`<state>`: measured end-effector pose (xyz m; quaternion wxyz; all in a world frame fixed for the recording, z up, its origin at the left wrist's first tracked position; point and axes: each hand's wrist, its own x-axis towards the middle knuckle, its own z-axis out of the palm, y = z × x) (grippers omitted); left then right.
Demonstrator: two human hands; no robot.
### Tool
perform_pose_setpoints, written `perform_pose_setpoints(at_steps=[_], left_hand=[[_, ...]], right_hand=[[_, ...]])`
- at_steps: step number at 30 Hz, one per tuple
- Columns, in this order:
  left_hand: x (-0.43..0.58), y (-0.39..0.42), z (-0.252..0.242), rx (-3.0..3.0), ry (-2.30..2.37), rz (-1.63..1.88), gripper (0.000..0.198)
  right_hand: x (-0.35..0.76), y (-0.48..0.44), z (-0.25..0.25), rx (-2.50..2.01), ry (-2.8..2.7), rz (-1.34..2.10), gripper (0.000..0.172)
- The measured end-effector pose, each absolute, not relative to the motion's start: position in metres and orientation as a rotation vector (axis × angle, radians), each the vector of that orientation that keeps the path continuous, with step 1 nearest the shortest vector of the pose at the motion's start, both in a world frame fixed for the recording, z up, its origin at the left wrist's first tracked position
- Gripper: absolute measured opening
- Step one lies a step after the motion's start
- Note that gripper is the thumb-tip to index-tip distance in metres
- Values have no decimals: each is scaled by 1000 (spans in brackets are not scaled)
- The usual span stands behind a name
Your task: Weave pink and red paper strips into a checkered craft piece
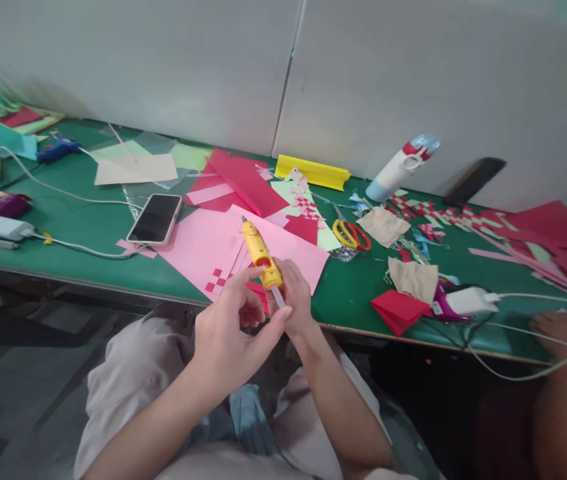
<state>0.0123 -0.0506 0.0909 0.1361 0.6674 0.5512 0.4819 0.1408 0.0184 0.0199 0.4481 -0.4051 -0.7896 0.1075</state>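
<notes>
Over the front edge of the table I hold a small yellow pen-shaped glue gun point(254, 246), its dark nozzle pointing away from me. A pale translucent glue stick point(278, 296) sticks out of its rear end. My right hand point(294, 293) is closed around the gun from below and the right side, with most of its fingers hidden. The thumb of my left hand point(231, 327) lies at the glue stick's outer end, and its forefinger touches the gun's body near a red part. Pink paper sheets point(188, 243) with red and pink woven squares lie beneath.
A phone point(154, 219) and white cables lie left, with a blue glue gun point(58, 148) behind. Scissors point(351, 235), cloth scraps point(382, 227) and a white bottle point(398, 170) are right of centre. Red folded paper point(399, 311) is near the edge. Another person's hand point(563, 337) rests far right.
</notes>
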Motion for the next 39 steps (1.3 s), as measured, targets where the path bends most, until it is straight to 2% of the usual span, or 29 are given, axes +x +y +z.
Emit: perform_pose_setpoints(at_steps=[14,29,39], left_hand=[[11,-61,73,1619,1095,1421,46],[9,-61,67,1632,1090,1442,46],[8,-61,65,1632,1126,1433,44]], right_hand=[[143,14,25,-925,-1984,346,47],[139,12,29,-780,-1941,255,37],[138,15,24,-735,-1930,218,41]])
